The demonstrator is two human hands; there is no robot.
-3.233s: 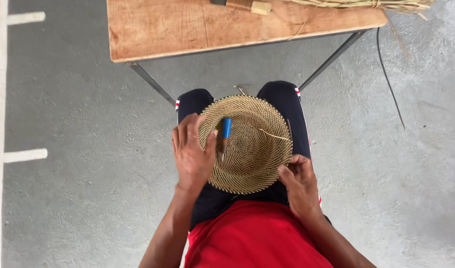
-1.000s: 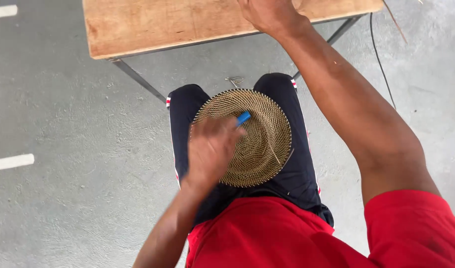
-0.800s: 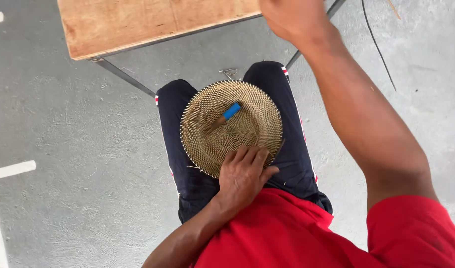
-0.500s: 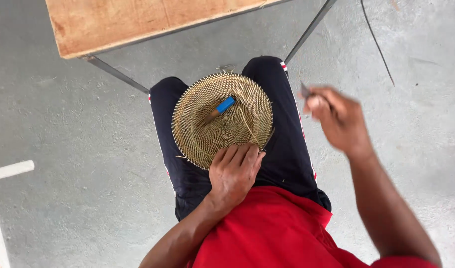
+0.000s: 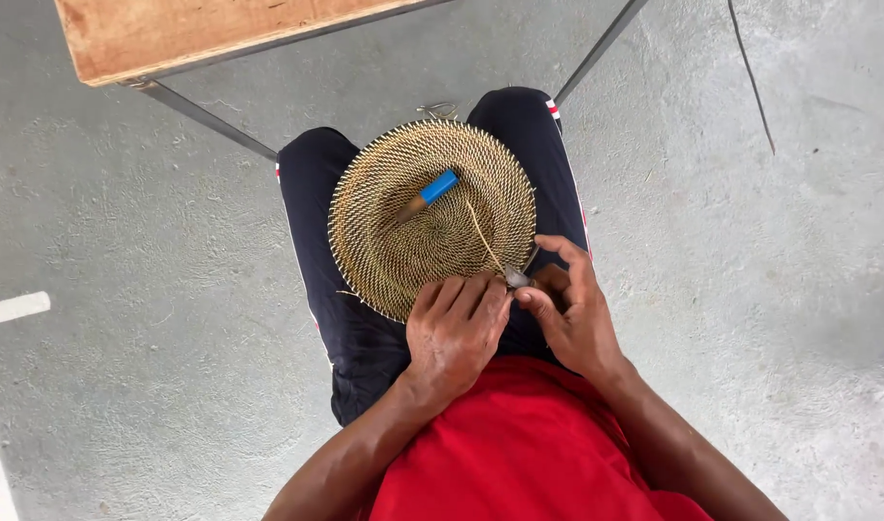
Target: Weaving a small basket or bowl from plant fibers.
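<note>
A round woven straw disc (image 5: 403, 241) lies on my lap, over dark trousers. A tool with a blue handle (image 5: 427, 193) rests loose near its middle. A thin straw strand (image 5: 482, 236) runs from the centre toward the near rim. My left hand (image 5: 456, 333) grips the near rim of the disc, fingers curled over the weave. Right beside it, my right hand (image 5: 577, 314) pinches a small grey metal tool (image 5: 516, 280) against the rim where the strand ends. What kind of tool it is I cannot tell.
A wooden tabletop (image 5: 172, 39) crosses the top edge, with slanted metal legs (image 5: 205, 116) in front of my knees. The floor is grey concrete with a white painted line (image 5: 13, 309) at the left. A thin strand (image 5: 750, 77) lies on the floor, upper right.
My right hand came back from the table with a small metal tool and now meets the disc's near rim. My left hand slid from the disc's middle to that rim, leaving the blue-handled tool lying.
</note>
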